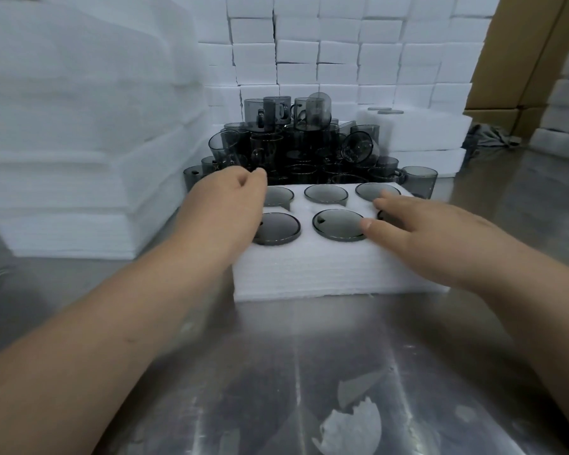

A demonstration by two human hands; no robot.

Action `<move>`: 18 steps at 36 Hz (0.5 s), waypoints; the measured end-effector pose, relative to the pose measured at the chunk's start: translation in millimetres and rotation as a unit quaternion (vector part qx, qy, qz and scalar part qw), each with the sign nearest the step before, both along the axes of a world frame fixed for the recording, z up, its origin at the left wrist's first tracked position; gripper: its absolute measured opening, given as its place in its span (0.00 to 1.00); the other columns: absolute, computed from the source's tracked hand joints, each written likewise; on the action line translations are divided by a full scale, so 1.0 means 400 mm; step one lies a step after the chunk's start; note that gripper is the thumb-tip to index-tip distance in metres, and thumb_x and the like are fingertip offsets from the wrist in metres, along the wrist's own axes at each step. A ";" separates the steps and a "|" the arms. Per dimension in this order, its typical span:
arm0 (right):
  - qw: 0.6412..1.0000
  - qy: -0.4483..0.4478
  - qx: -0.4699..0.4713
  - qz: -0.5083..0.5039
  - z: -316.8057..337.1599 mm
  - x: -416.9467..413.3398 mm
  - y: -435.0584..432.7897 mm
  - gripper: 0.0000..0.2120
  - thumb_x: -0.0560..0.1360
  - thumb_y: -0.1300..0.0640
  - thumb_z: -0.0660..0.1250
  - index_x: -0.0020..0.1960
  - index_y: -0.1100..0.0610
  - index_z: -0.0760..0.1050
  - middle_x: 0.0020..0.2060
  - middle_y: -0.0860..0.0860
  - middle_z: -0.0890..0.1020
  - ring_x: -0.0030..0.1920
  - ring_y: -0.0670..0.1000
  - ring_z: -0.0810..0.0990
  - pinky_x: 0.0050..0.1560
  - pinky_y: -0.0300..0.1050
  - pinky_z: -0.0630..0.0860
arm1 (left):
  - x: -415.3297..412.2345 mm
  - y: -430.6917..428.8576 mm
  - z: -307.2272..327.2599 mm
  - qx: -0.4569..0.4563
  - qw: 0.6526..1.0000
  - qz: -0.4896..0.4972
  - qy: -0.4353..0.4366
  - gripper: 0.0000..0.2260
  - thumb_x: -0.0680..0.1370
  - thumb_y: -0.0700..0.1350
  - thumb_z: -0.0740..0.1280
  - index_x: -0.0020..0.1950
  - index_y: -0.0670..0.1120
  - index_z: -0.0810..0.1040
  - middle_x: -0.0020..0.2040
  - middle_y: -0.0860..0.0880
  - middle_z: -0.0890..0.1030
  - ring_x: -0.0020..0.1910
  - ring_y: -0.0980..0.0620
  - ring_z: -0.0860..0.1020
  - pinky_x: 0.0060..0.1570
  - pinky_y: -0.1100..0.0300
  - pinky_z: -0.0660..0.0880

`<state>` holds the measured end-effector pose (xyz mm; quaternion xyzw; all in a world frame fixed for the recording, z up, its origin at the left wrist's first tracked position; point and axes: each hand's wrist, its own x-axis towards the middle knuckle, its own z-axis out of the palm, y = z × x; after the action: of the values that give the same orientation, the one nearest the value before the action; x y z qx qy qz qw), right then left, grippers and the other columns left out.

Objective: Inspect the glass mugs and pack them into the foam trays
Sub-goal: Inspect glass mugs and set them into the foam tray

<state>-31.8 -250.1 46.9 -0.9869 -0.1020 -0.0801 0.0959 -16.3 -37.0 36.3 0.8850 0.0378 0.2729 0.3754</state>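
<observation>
A tall stack of white foam sheets [63, 142] is sitting at the far left of the steel tabletop [276, 356].

Next to it, the person's left hand [230, 205] is reaching forward over the left side of a white foam tray [326, 270]. Its fingers are curling inward at the tray's far edge, just in front of the mug pile. The hand is blurred, so I cannot tell whether it is gripping anything.

The tray is lying in the middle of the tabletop with six round slots, in two rows of three. A smoky grey glass mug is sitting in each slot. Five mugs [339, 224] are showing clearly, and the hands are partly covering two of the six.

Behind the tray, a heap of loose grey glass mugs [293, 142] is piling up, too many and too overlapped to count. A wall of white foam blocks [342, 44] is rising behind the heap.

The right hand [440, 238] is resting flat on the tray's right side, fingers straight and released, with the thumb beside the front middle mug's rim.

Further right, two more foam trays [414, 129] are lying stacked, and brown cardboard boxes [506, 60] are standing behind them.

Two torn white scraps [352, 428] are lying on the near tabletop.
</observation>
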 end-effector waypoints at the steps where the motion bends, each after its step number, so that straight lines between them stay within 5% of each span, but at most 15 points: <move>1: 1.000 -0.003 0.003 -0.008 0.000 0.000 0.001 0.34 0.66 0.31 0.44 0.62 0.46 0.70 0.65 0.43 0.71 0.62 0.50 0.70 0.47 0.45 0.61 | 0.003 0.003 0.000 -0.002 1.000 0.007 0.010 0.16 0.78 0.55 0.56 0.40 0.46 0.75 0.29 0.55 0.74 0.33 0.59 0.70 0.32 0.59 0.64; 9: 0.999 -0.031 0.024 -0.031 -0.003 0.002 0.003 0.28 0.64 0.29 0.47 0.52 0.44 0.73 0.43 0.42 0.73 0.42 0.48 0.69 0.35 0.43 0.62 | 0.010 0.001 -0.003 -0.039 0.997 0.005 0.064 0.10 0.77 0.54 0.57 0.38 0.53 0.71 0.34 0.57 0.73 0.35 0.62 0.69 0.32 0.61 0.63; 13: 0.992 -0.107 0.065 0.007 0.001 -0.014 0.003 0.32 0.64 0.30 0.53 0.61 0.43 0.73 0.59 0.40 0.76 0.58 0.46 0.73 0.47 0.39 0.61 | 0.012 -0.002 -0.006 -0.078 0.995 -0.011 0.063 0.10 0.76 0.52 0.59 0.34 0.53 0.69 0.33 0.57 0.73 0.33 0.60 0.69 0.36 0.61 0.65; 18: 0.979 -0.133 0.031 0.148 0.005 -0.049 0.053 0.38 0.61 0.32 0.58 0.67 0.47 0.70 0.65 0.42 0.73 0.64 0.44 0.67 0.64 0.41 0.59 | 0.004 -0.017 -0.003 -0.141 0.984 -0.091 0.066 0.10 0.68 0.55 0.58 0.32 0.50 0.67 0.28 0.53 0.70 0.29 0.50 0.68 0.33 0.57 0.65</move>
<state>-51.5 -228.8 49.0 -0.9379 -0.2562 -0.1989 0.1229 -14.7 -43.9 34.9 0.8390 0.0200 0.1711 0.5162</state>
